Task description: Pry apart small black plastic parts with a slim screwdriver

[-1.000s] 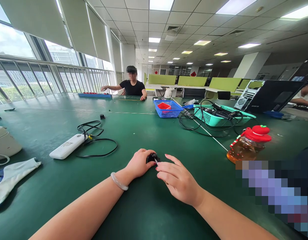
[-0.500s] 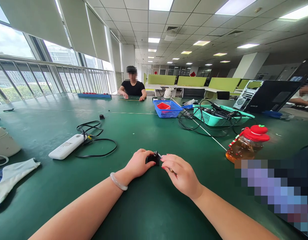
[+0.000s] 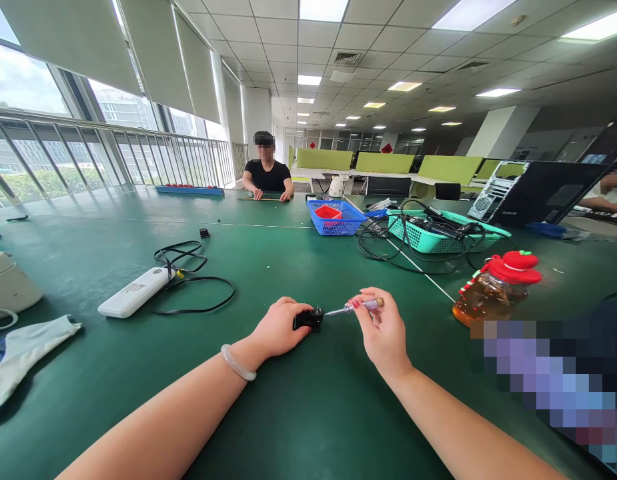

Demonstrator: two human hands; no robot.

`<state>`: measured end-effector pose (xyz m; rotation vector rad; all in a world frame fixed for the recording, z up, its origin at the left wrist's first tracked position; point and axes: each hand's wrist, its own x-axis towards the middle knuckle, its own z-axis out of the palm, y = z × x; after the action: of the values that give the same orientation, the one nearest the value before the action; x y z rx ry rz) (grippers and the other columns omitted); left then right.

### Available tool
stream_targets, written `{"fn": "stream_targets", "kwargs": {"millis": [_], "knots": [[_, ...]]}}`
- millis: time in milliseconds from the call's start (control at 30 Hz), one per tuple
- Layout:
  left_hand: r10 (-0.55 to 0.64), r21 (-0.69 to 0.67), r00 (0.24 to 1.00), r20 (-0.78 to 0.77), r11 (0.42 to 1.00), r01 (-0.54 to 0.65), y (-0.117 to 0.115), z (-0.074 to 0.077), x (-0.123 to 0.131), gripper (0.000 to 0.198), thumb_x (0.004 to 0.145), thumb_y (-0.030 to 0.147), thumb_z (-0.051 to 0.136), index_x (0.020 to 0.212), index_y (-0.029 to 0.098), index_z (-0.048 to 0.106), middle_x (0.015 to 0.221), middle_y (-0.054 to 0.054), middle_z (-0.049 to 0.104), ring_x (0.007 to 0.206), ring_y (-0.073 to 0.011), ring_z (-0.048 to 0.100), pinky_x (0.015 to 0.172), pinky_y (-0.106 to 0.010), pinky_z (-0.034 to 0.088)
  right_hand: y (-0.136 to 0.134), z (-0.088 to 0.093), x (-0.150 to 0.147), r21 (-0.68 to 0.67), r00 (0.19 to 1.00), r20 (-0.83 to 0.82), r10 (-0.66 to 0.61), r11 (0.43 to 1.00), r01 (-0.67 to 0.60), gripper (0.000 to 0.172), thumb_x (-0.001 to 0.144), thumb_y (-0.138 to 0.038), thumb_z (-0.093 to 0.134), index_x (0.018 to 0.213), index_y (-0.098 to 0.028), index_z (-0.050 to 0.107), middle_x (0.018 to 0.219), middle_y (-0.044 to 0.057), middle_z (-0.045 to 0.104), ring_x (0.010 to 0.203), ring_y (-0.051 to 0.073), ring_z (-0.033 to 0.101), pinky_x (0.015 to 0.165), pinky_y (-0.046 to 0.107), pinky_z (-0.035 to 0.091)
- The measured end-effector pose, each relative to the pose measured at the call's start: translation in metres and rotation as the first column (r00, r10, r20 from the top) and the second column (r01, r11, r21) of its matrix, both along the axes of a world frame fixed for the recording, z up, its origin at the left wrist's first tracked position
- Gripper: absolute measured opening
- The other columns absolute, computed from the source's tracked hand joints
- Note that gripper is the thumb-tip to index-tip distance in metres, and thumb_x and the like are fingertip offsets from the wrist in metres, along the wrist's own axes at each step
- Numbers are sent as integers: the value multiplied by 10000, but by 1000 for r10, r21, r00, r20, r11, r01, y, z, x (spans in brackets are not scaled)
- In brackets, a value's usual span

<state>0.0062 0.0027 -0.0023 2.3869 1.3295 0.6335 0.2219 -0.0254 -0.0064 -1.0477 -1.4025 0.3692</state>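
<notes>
My left hand (image 3: 278,328) is closed round a small black part (image 3: 309,320) and holds it down on the green table (image 3: 298,413). A pale bangle sits on that wrist. My right hand (image 3: 383,331) pinches a small screwdriver (image 3: 353,307) with a clear handle, lying nearly level. Its metal tip points left and meets the right end of the black part.
A white power bank (image 3: 136,292) with a black cable (image 3: 193,280) lies to the left, a white cloth (image 3: 25,350) further left. A red-lidded jar (image 3: 493,287) stands to the right. Blue basket (image 3: 337,218) and teal basket (image 3: 438,233) sit behind. A person sits at the far end.
My right hand has lifted off the black part and turned, bringing the screwdriver out level with its tip at the part. The left hand stayed put. The far person drew an arm in.
</notes>
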Motion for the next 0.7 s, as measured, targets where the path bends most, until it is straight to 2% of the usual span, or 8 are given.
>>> {"fn": "stream_targets", "kwargs": {"millis": [100, 267, 400, 533, 700], "knots": [[-1, 1, 1000, 5, 1000, 1, 0, 0, 0, 405, 786, 275, 650, 1191, 265, 657, 1122, -22, 714, 1122, -256, 546, 996, -397, 464, -4, 0, -2, 39, 999, 23, 28, 999, -29, 198, 936, -361, 561, 1083, -231, 535, 906, 59, 697, 870, 205, 704, 786, 376, 586], [7, 3, 1000, -8, 1000, -7, 1, 0, 0, 376, 792, 316, 661, 1165, 265, 665, 1081, -28, 719, 1099, -260, 554, 974, -400, 471, -12, 6, -5, 168, 996, 87, -24, 986, 9, 151, 930, -286, 570, 1068, -229, 545, 950, 65, 682, 873, 197, 692, 813, 378, 576], [4, 0, 1000, -2, 1000, -4, 0, 1, 0, 375, 781, 317, 672, 1152, 265, 667, 1054, -29, 721, 1086, -259, 557, 955, -392, 475, -16, 8, -8, 204, 991, 131, 37, 977, -63, 148, 943, -246, 543, 1090, -238, 533, 940, 53, 685, 884, 189, 695, 808, 355, 578], [-28, -6, 1000, 10, 1000, 28, -2, 4, 0, 350, 762, 301, 686, 1111, 270, 680, 1026, -17, 724, 1051, -250, 566, 934, -379, 477, -14, 6, -8, 140, 986, 147, 72, 986, -93, 158, 950, -263, 530, 1107, -249, 520, 915, 38, 694, 869, 185, 691, 813, 358, 571], [-80, -7, 997, 9, 997, 80, -3, 6, 0, 355, 759, 303, 694, 1111, 262, 679, 1010, -23, 717, 1023, -238, 571, 920, -363, 476, -8, 1, -7, -23, 990, 96, 103, 995, -102, 200, 951, -335, 522, 1133, -254, 509, 934, 46, 700, 904, 200, 685, 816, 372, 564]]}}
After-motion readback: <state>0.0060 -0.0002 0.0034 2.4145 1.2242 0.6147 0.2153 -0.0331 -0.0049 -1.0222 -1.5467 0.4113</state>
